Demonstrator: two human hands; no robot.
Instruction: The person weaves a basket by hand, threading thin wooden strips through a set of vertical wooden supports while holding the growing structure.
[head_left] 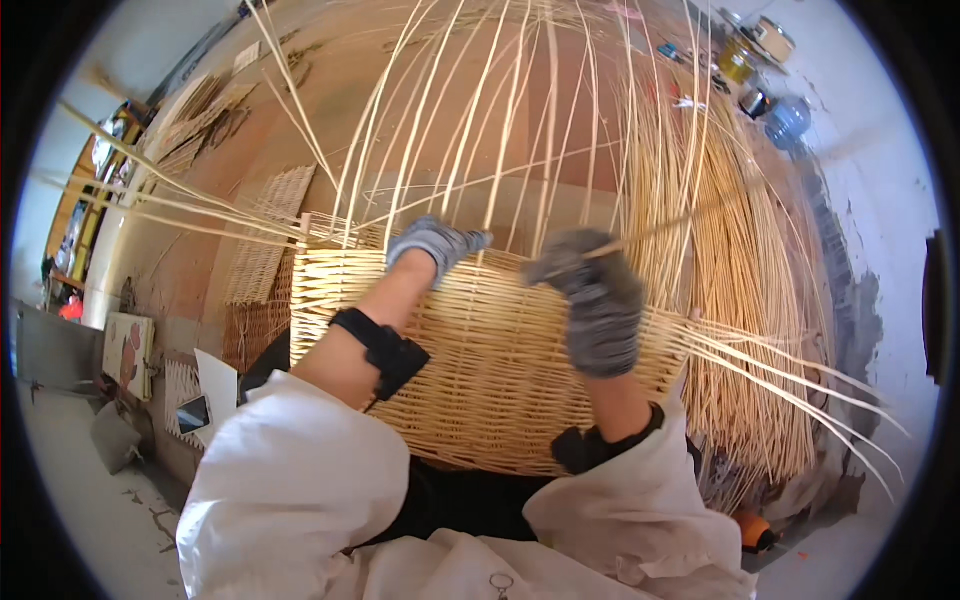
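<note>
A pale woven wicker panel (470, 370) lies across my lap, its upright rods fanning out beyond its far edge. My left hand (435, 248), in a grey knit glove, is closed at that far edge, its fingers around the weave and a rod. To the right, my right hand (600, 305), gloved alike and smeared by motion, is closed on a long wicker strand (690, 215). This strand slants up and away to the right. The fingertips of the right hand are blurred near the panel's far edge.
A thick bundle of loose wicker rods (750, 330) lies along the right side. Long rod ends (800, 365) stick out from the panel's right edge, others (180, 205) from its left. A blue water jug (787, 122) stands at the far right; woven pieces (265, 235) lie on the left.
</note>
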